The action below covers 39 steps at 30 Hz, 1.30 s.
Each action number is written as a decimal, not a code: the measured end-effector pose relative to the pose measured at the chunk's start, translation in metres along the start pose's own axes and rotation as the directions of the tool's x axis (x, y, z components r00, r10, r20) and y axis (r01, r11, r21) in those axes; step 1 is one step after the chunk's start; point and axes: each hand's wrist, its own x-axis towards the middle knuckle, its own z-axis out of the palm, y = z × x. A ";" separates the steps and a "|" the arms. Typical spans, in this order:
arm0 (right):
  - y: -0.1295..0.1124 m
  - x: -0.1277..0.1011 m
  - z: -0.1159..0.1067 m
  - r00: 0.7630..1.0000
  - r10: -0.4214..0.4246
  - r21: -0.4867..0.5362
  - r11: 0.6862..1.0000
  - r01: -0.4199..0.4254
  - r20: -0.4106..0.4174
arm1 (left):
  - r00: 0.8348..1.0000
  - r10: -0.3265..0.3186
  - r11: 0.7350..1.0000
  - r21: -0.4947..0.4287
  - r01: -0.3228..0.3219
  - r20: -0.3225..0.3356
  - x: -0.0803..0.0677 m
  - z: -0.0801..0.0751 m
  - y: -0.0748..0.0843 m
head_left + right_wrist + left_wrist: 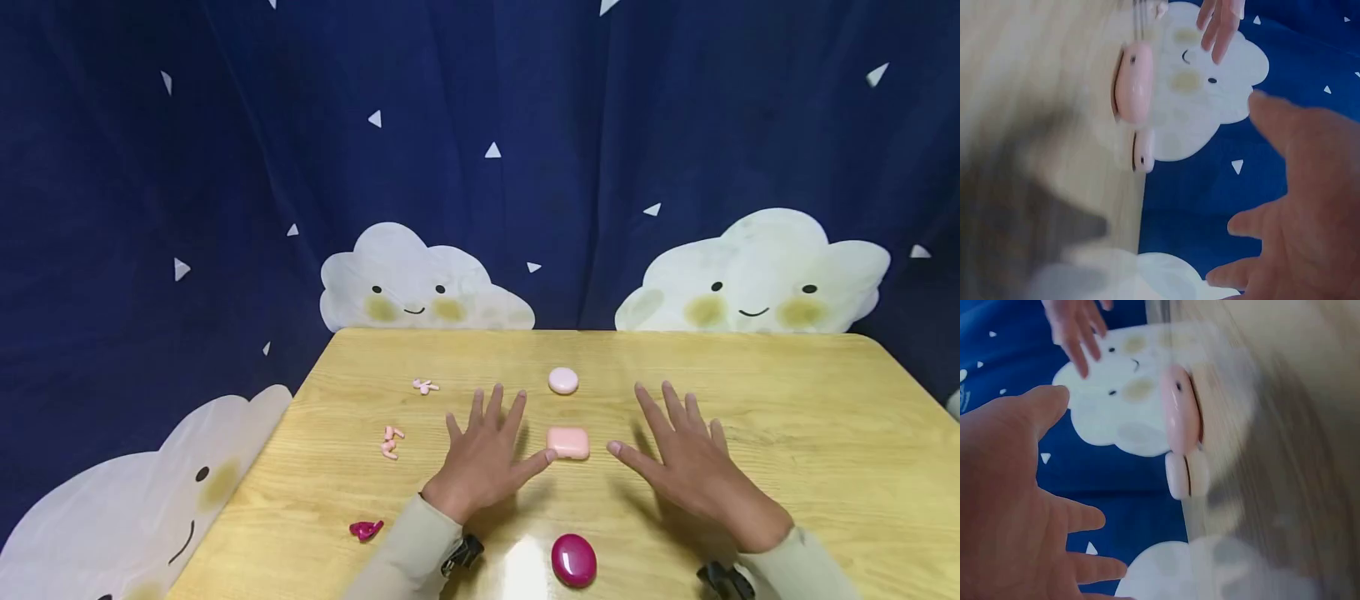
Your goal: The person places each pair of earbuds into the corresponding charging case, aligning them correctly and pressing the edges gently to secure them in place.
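My left hand (483, 467), fingers spread, is held over the table with its thumb tip beside the pink rectangular earbud case (567, 443). On that case's other side, my right hand (693, 475) is spread too and holds nothing. Behind the pink case lies a pale pink rounded case (563, 381); in front is a glossy magenta oval case (573, 561). All three look closed. To the left lie pale pink earbuds (425, 387), pink earbuds (389, 450) and magenta earbuds (366, 531). The left wrist view shows the pink case (1182, 412) apart from the fingers.
The wooden table (825, 433) ends at the back against a dark blue curtain (450, 83) printed with white triangles and smiling clouds. Small dark devices sit on both wrists. A bright light reflection shows near the magenta case.
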 end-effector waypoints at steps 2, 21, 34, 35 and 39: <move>-0.002 -0.002 0.002 1.000 -0.014 0.031 0.999 0.014 -0.002 | 1.000 0.015 0.999 -0.041 -0.014 0.017 -0.003 -0.003 0.002; -0.031 -0.029 0.028 0.993 -0.031 0.175 0.985 0.010 0.116 | 0.969 0.215 0.935 -0.311 -0.169 0.122 -0.031 -0.009 0.018; -0.036 -0.038 0.033 0.956 -0.181 0.334 0.938 0.097 0.230 | 0.951 0.256 0.922 -0.341 -0.185 0.176 -0.046 0.000 0.025; -0.035 -0.039 0.033 0.954 -0.189 0.342 0.934 0.102 0.232 | 0.949 0.261 0.919 -0.348 -0.187 0.177 -0.048 0.001 0.025; -0.036 -0.043 0.034 0.945 -0.206 0.379 0.920 0.099 0.253 | 0.946 0.278 0.909 -0.365 -0.203 0.165 -0.052 0.004 0.027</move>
